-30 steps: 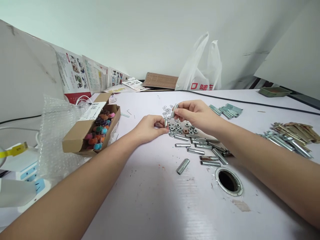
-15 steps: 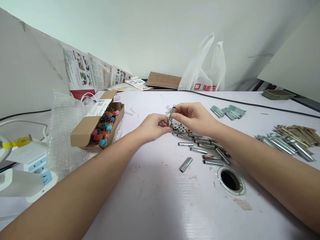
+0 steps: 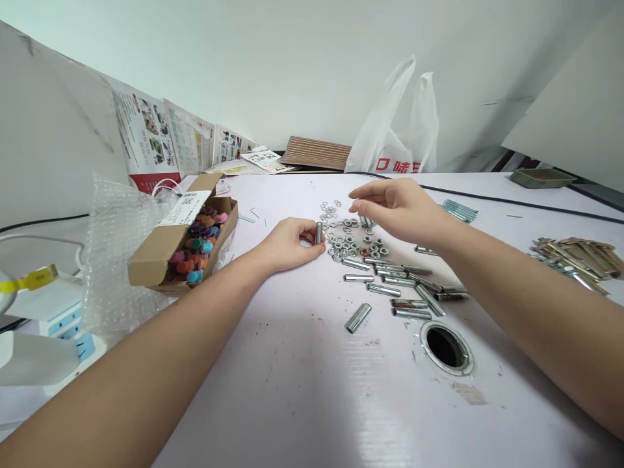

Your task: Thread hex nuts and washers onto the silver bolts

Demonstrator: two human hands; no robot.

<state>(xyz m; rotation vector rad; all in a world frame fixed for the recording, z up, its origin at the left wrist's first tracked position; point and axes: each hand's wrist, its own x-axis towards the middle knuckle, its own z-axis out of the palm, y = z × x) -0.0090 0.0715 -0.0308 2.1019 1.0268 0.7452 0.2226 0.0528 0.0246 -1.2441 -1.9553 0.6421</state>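
Between the thumb and fingers of my left hand [image 3: 295, 243] a short metal sleeve [image 3: 319, 233] is held upright, low over the table. My right hand [image 3: 394, 203] is in the air to the right, its thumb and fingers apart and nothing in them. Below and left of it lie flat washers [image 3: 330, 212] and a cluster of hex nuts [image 3: 347, 246]. Several loose metal sleeves [image 3: 384, 290] lie nearer to me, one of them [image 3: 358, 318] apart from the others. Greenish studs [image 3: 459, 210] lie behind my right wrist, partly hidden.
An open cardboard box [image 3: 146, 260] of colourful-capped bottles stands left, beside bubble wrap [image 3: 112, 260]. Bolts [image 3: 578, 260] are piled at the right. A round metal-rimmed hole [image 3: 423, 333] opens in the table. A black cable [image 3: 517, 201] and a white plastic bag [image 3: 380, 140] are at the back.
My right hand has let go of the metal sleeve and moved up and to the right, its fingers opening. My left hand keeps the sleeve, now upright.
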